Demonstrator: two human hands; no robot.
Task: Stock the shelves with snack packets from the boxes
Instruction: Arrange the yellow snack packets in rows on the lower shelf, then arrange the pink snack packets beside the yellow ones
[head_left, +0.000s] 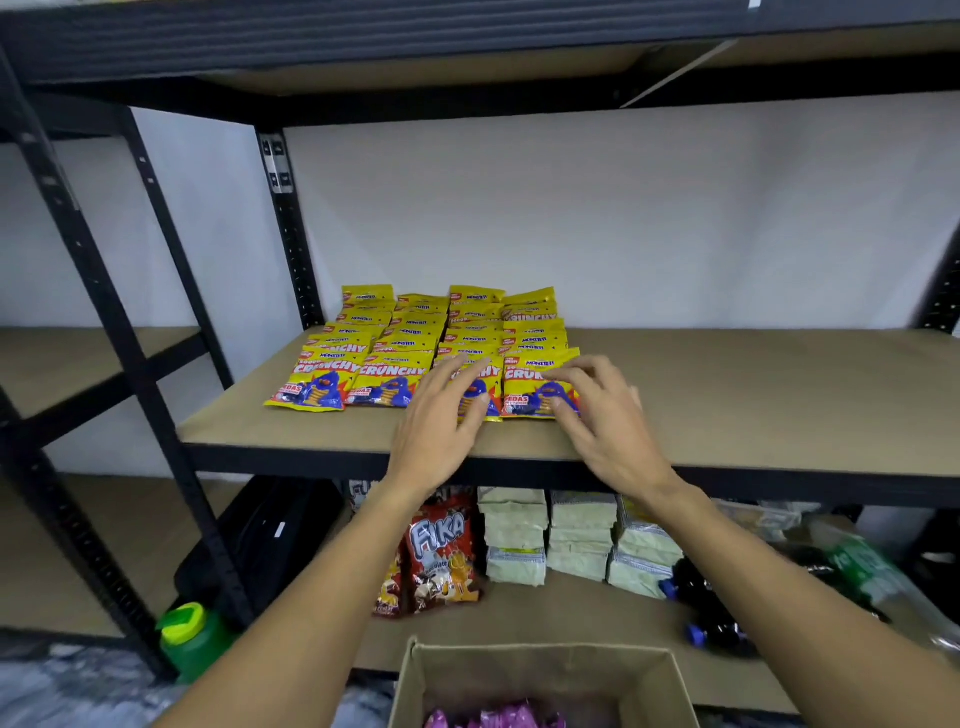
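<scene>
1. Middle shelf (753, 395): a brown board on a black metal frame. The yellow snack packets (415, 338) lie on its left half in four overlapping rows, running from near the front edge back towards the wall. The right half of the board is bare.
2. Left hand (441, 415): reaches over the front edge, palm down. The fingers are nearly straight and lie over the front packet of the third row (485, 387). Grip released, nothing is pinched.
3. Right hand (602, 415): also palm down over the front edge, just right of the left hand. The fingers are spread and slightly bent, with the tips at the front packet of the fourth row (530, 395). They do not close round it. I cannot tell whether the tips actually touch.
4. The two hands are near each other but apart.
5. Cardboard box (410, 686): open, below the hands at the bottom of the view, in front of the lower shelf. Purple packets (498, 717) show inside it.
6. Lower shelf, left to right: a black bag (270, 540), red snack packets (441, 551) standing at the front, stacks of pale green packets (576, 540) just beside them, and dark bottles (706, 613) with blue caps lying on their sides.
7. Green jug (192, 639) with a yellow-green lid stands at the foot of the front left post.
</scene>
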